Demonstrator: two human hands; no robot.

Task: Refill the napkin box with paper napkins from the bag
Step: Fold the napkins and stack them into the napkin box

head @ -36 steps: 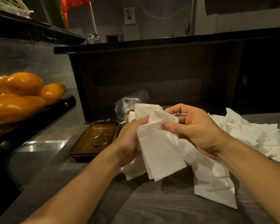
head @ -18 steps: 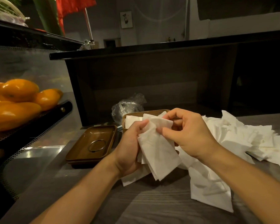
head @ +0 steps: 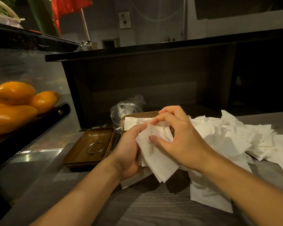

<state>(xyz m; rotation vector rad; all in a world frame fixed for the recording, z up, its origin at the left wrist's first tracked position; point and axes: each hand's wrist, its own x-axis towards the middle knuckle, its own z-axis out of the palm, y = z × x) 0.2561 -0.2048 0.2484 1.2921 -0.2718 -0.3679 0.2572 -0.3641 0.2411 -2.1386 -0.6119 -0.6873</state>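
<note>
My left hand (head: 129, 154) grips a small stack of white folded napkins (head: 155, 160) from below and behind. My right hand (head: 178, 139) pinches the top of that same stack with thumb and curled fingers. Both hands hover just in front of the brown napkin box (head: 140, 114), which holds some white napkins (head: 129, 123) at its left end. A crumpled clear plastic bag (head: 126, 106) lies behind the box. A loose heap of napkins (head: 235, 137) spreads over the grey wooden table (head: 153, 209) to the right.
The brown box lid (head: 90, 145) lies upside down left of the box, a metal ring in it. Oranges (head: 15, 101) sit on a black perforated stand at the far left. A dark counter wall (head: 153, 79) rises right behind the box.
Both hands have lowered the napkin stack and drawn it closer to the box. My right hand has shifted its pinch along the top of the stack.
</note>
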